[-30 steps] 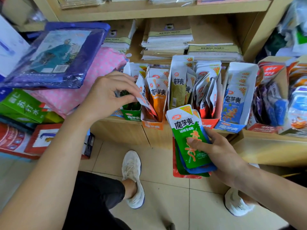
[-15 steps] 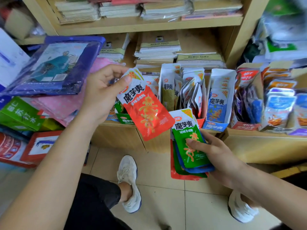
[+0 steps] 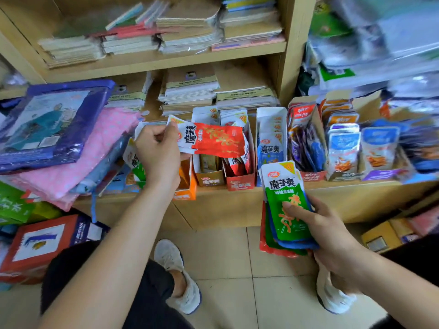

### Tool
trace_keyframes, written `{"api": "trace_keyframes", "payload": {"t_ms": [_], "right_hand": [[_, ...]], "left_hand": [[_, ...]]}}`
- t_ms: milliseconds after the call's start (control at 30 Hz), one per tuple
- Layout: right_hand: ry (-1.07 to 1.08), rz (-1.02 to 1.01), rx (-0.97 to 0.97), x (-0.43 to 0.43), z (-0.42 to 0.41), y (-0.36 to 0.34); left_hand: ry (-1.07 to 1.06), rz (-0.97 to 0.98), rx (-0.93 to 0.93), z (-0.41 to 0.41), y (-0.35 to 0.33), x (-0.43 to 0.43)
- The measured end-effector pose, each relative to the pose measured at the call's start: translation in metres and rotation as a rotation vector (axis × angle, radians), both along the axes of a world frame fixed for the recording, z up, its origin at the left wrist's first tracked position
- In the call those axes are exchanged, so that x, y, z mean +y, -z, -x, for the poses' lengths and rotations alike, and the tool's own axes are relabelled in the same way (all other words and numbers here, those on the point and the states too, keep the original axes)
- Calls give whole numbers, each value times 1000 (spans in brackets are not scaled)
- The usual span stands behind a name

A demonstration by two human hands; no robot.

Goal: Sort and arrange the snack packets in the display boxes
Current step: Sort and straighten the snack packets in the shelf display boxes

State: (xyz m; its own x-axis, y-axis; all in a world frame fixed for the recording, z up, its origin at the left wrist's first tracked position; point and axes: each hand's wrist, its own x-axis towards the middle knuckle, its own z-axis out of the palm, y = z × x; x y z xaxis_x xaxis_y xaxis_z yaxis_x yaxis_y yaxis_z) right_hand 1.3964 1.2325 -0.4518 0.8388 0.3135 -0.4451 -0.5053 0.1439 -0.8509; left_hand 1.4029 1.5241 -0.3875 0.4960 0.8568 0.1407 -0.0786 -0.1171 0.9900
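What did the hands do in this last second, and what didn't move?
The left hand drew a red packet from the left-end boxes, then turned it sideways and carried it rightward, toward the red box. The right hand still holds its green-topped stack; all boxes stayed put.

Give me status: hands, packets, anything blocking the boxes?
Left hand pinches red packet, turned sideways above the display boxes. Right hand grips fanned stack, green packet on top. Nothing else across the box tops.
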Motion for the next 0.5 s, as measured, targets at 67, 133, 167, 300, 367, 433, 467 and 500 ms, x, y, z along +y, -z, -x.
{"api": "trace_keyframes", "payload": {"t_ms": [67, 133, 167, 300, 367, 433, 467, 500], "right_hand": [[16, -11, -19, -3, -4, 0], [21, -16, -44, -6, -8, -3], [24, -17, -55, -8, -10, -4], [32, -27, -65, -12, -17, -6], [36, -30, -66, -14, -19, -7], [37, -40, -72, -15, -21, -8], [38, -46, -74, -16, -22, -8], [40, -50, -75, -16, -23, -8]], "left_hand": [[-63, -153, -1, -10, 0, -2], [-131, -366, -5, -16, -5, -9], [-161, -480, -31, -18, -10, -16], [-183, -883, -139, -25, -23, -42], [-107, -1003, -125, -34, -18, -45], [17, -1091, -64, -41, -8, -48], [82, -1129, -30, -43, -2, -50], [134, -1158, 6, -46, 4, -52]]}}
